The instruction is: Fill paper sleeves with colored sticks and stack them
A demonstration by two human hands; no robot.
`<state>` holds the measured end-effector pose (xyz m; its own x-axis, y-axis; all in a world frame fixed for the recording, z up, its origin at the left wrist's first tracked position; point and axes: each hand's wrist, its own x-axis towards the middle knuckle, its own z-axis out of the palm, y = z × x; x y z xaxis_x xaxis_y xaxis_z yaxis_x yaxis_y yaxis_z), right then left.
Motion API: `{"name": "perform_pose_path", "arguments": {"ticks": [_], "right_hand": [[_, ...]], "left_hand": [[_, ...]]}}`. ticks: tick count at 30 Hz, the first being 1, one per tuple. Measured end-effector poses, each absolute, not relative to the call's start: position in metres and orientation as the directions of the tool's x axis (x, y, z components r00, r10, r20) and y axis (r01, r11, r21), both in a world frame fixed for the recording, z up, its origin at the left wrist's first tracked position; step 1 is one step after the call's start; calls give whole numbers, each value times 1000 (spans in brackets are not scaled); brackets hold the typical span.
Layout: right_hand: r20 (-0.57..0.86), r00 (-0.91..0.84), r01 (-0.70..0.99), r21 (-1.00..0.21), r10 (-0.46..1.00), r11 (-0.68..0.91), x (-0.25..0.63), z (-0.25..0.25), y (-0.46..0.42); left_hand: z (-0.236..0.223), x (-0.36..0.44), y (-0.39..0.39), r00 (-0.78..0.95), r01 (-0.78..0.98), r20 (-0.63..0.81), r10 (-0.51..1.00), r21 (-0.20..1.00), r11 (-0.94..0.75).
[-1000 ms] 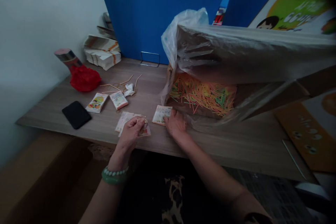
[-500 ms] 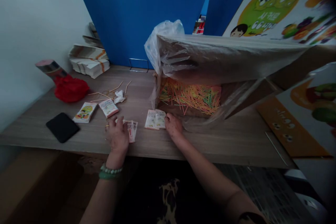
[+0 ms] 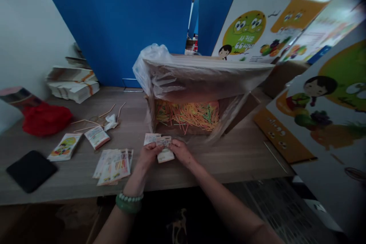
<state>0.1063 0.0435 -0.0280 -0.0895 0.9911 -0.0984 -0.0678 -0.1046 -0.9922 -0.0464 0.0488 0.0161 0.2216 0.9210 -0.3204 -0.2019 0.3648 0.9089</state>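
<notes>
My left hand [image 3: 148,155] and my right hand [image 3: 182,153] are closed on a small white printed packet [image 3: 166,155], one at each side, thumbs on top. It is held just above the table's front part. Behind it lies another white packet [image 3: 150,138], partly covered by my left hand and the held one. To the left of my left hand is a fanned pile of printed packets [image 3: 114,167], the top one showing coloured stick shapes. Just beyond my hands, an open carton lined with clear plastic [image 3: 197,80] holds many thin orange, yellow and green sticks [image 3: 188,114].
At the left are a black flat pad [image 3: 31,170], two packet stacks [image 3: 65,146] [image 3: 97,136], loose sticks [image 3: 107,110], a crumpled tissue [image 3: 111,122] and a red bag [image 3: 45,118]. Bundled white card [image 3: 73,84] stands behind. Printed cartons [image 3: 323,122] stand at the right.
My left hand has left the fanned packets and come right to grip a packet together with my right hand. The camera view has swung to the right.
</notes>
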Motion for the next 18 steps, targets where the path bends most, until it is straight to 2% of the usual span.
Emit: {"name": "perform_pose_path", "arguments": {"ticks": [5, 8, 11, 13, 14, 16, 18], "right_hand": [[-68, -12, 33, -997, 998, -67, 104, -25, 44], [-48, -5, 177, -983, 999, -46, 101, -20, 42], [-49, -133, 356, -934, 990, 2, 103, -5, 48], [-75, -181, 568, -822, 981, 42, 110, 12, 64], [-85, -155, 691, -722, 984, 46, 115, 22, 76], [-17, 19, 888, -460, 1000, -25, 126, 39, 109], [-18, 207, 947, -246, 978, -205, 132, 50, 145]], "left_hand": [[12, -47, 50, 96, -226, -332, 939, 911, 345], [17, -50, 48, 141, -240, -327, 935, 905, 352], [21, -55, 48, 218, -241, -381, 899, 871, 428], [22, -61, 49, 181, -258, -407, 895, 859, 443], [22, -65, 49, 141, -267, -409, 902, 861, 432], [20, -70, 50, 65, -266, -395, 916, 878, 398], [16, -72, 48, 44, -244, -377, 925, 894, 376]]}}
